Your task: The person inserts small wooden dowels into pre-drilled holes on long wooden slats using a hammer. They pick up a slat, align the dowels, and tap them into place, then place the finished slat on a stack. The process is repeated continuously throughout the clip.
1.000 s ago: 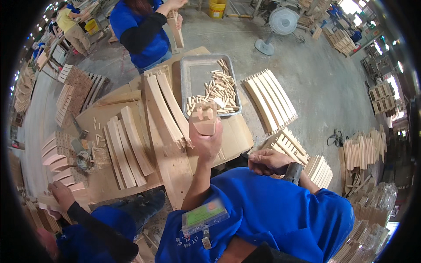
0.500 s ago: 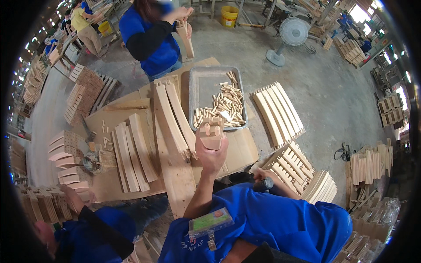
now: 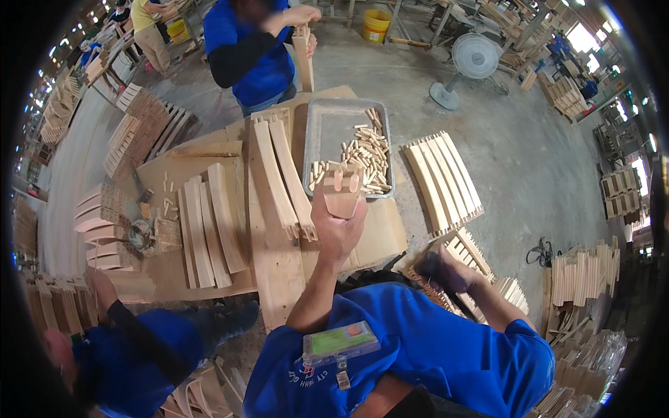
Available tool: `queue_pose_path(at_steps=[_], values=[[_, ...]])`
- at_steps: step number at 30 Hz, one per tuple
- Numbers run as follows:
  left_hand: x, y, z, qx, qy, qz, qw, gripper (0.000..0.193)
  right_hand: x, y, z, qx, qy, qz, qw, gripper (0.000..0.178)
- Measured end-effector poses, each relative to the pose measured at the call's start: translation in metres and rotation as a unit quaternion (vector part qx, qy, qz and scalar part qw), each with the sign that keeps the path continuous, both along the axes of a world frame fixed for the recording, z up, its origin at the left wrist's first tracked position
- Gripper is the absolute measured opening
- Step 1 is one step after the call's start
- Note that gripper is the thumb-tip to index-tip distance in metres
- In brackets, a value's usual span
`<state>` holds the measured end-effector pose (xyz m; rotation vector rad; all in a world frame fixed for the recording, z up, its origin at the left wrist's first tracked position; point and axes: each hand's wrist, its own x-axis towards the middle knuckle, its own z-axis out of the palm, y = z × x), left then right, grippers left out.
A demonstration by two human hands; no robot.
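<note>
At the centre of the frame, a worker's left hand (image 3: 338, 228) grips a wood piece (image 3: 342, 199), two pegs (image 3: 339, 181) jutting from its end, in front of a tray (image 3: 327, 125) of loose pegs on a cardboard-covered bench (image 3: 277, 279). At lower right of centre, the right hand (image 3: 456, 274) curls around a dark tool (image 3: 430, 265), its outline blurred, while a co-worker (image 3: 244, 59) at upper left holds a wooden bar (image 3: 304, 59).
</note>
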<state>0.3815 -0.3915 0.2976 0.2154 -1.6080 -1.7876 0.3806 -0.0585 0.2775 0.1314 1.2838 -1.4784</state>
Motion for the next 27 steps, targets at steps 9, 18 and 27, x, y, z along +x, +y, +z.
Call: queue_pose_path(at_steps=[9, 18, 27], values=[[0.002, -0.002, -0.02, -0.044, -0.009, 0.019, 0.999, 0.063, -0.031, -0.072, 0.117, 0.22, 0.331, 0.104, 0.912, 0.032], [0.003, 0.01, -0.022, -0.011, 0.028, 0.02, 0.999, 0.07, -0.045, -0.11, 0.254, 0.017, 0.818, 0.115, 0.563, 0.031], [0.005, 0.013, -0.003, -0.212, 0.038, 0.082, 0.973, 0.072, -0.02, -0.144, 0.283, 0.038, 0.633, 0.051, 0.771, 0.044]])
